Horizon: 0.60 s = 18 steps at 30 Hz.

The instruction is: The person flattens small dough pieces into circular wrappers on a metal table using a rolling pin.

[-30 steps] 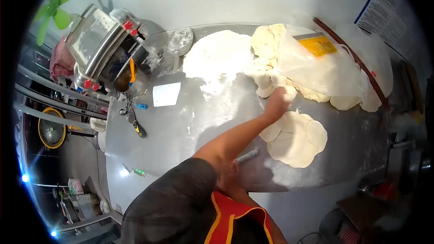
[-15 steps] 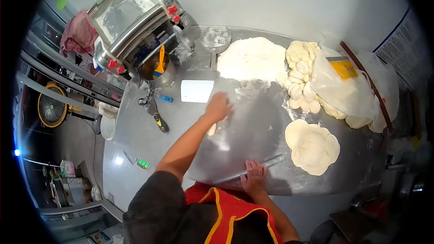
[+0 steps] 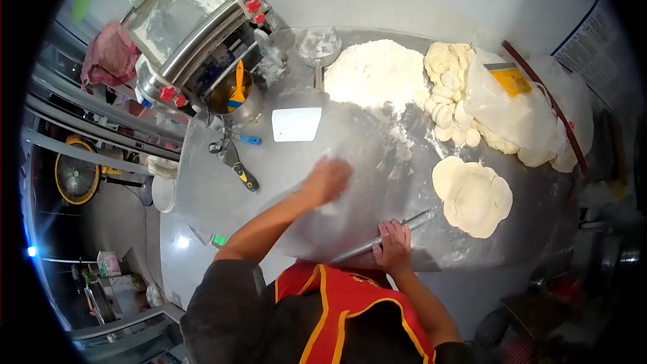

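My left hand (image 3: 328, 180) is over the middle of the metal table, smeared by motion. Its fingers look curled in, but whether they hold anything is hidden. Near the table's front edge, my right hand (image 3: 394, 245) lies over a rolling pin (image 3: 421, 219), fingers across it and thumb on the near side. The slim pin lies aslant, its left end close to the red apron. Right of the pin, flat dough rounds (image 3: 473, 199) overlap in a pile. Loose flour (image 3: 399, 136) is streaked across the table beyond my hands.
A white scraper (image 3: 296, 125) lies left of the flour heap (image 3: 377, 71). Small dough pieces (image 3: 448, 111) sit beside a plastic-covered dough mass (image 3: 509, 111). A dough roller machine (image 3: 182, 34), a pot (image 3: 246, 104) with an orange brush, and a yellow-black handled tool (image 3: 244, 175) stand left.
My left hand has moved nearer my body relative to the scraper. Flour streaks beyond it have spread. The small dough piece by my left wrist no longer shows clearly. My right hand stays on the pin.
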Tool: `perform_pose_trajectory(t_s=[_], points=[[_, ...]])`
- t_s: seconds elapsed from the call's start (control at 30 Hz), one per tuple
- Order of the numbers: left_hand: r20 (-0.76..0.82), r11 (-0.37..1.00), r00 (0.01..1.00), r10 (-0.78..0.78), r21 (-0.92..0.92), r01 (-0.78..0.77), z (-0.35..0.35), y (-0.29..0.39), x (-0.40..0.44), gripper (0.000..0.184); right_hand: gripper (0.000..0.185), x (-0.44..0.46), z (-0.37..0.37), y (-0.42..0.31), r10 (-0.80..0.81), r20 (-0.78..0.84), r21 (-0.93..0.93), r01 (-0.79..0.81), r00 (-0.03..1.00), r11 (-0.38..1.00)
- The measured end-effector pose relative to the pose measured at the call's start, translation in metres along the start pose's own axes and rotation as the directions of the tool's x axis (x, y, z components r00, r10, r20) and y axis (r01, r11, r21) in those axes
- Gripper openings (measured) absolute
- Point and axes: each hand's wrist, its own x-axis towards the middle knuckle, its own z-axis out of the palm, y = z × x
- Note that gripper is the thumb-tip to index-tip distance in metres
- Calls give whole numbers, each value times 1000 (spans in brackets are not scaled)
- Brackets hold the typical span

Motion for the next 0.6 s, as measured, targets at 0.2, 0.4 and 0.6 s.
perform_pose_trajectory(t_s=[0.2,0.4,0.6], points=[[-137,837,888,-440,-422,349,9,-30,-28,40,58,5,-5,-2,-32,-35,11,33,999,999],[-23,612,856,-516,-710,349,-2,-17,42,32,59,3,-3,0,-41,-22,15,42,999,999],[-483,901,762,-432,-278,334,26,31,137,31,60,4,-3,1,-35,1,19,35,999,999]])
